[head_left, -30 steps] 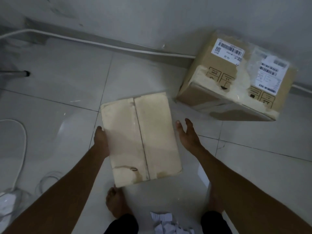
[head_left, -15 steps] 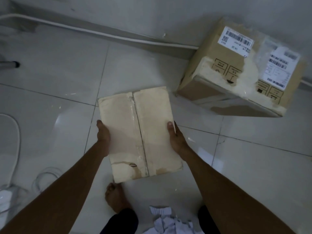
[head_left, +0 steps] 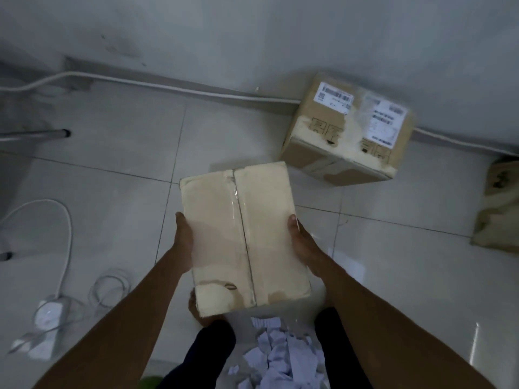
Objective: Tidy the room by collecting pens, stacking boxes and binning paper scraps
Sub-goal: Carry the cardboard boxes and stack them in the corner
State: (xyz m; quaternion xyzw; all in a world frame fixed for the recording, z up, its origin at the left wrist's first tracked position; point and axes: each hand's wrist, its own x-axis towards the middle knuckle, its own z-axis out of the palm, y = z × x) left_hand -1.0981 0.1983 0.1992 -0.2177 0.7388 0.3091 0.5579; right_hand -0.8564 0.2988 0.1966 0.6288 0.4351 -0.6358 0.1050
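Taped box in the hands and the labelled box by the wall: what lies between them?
Only bare floor tile lies between the taped box and the labelled box. Nothing rests on that stretch, as the head view shows.

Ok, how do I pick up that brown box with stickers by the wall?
Set the pale box down first. Then use two hands, one on each end of the brown box, coming from the room side. Its back sits near the wall, and it looks too wide for one hand.

Three cardboard boxes: pale box (head_left: 244, 234), labelled box (head_left: 348, 141), right-edge box (head_left: 497, 209); one paper-scrap heap (head_left: 280, 357); one power strip (head_left: 46, 313).
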